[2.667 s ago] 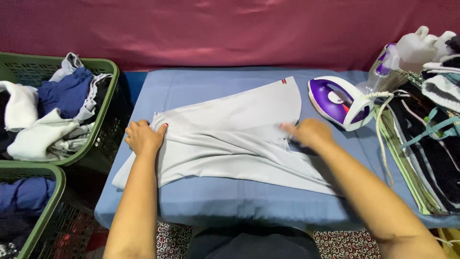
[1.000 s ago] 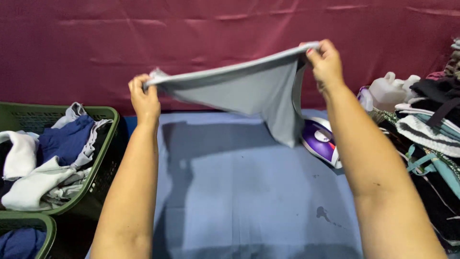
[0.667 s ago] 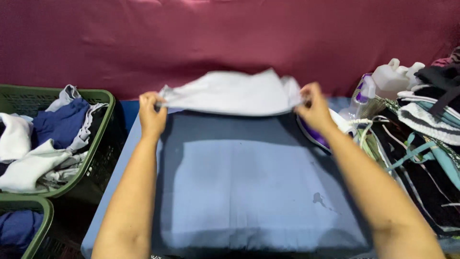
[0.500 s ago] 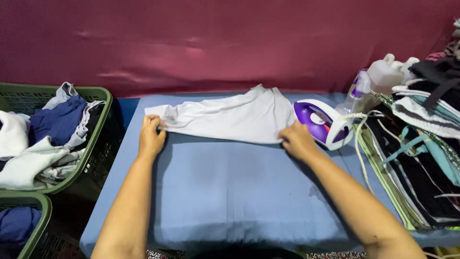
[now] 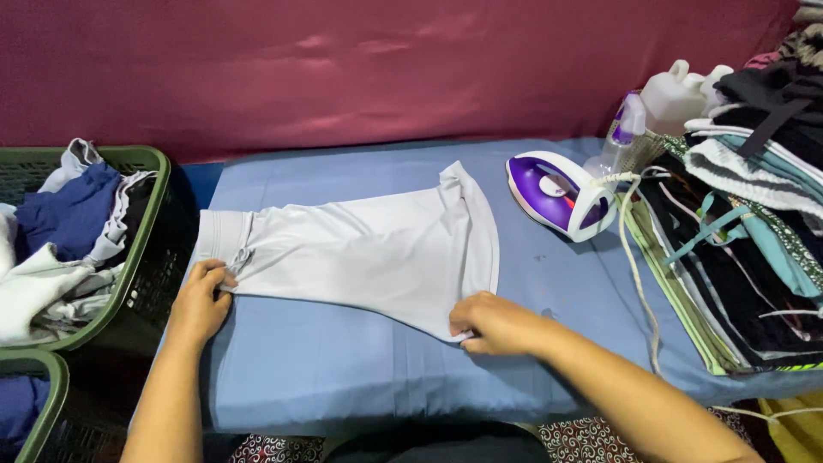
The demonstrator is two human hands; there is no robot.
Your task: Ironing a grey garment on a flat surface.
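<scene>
A pale grey garment (image 5: 369,249) lies spread flat across the blue ironing board (image 5: 360,377), its waistband end at the left. My left hand (image 5: 199,300) pinches the garment's left end near the board's left edge. My right hand (image 5: 493,324) grips the lower right corner of the cloth. A purple and white iron (image 5: 559,193) stands on its heel to the right of the garment, apart from both hands.
A green laundry basket (image 5: 146,231) with blue and white clothes stands at the left, a second one (image 5: 39,403) below it. A stack of folded clothes (image 5: 746,249) fills the right side. A spray bottle (image 5: 621,133) and white jug (image 5: 677,94) stand behind the iron. Maroon curtain behind.
The garment was lifted off the board, shaken out in the air, then laid back down flat. Both hands came down with it and now hold its lower edge.
</scene>
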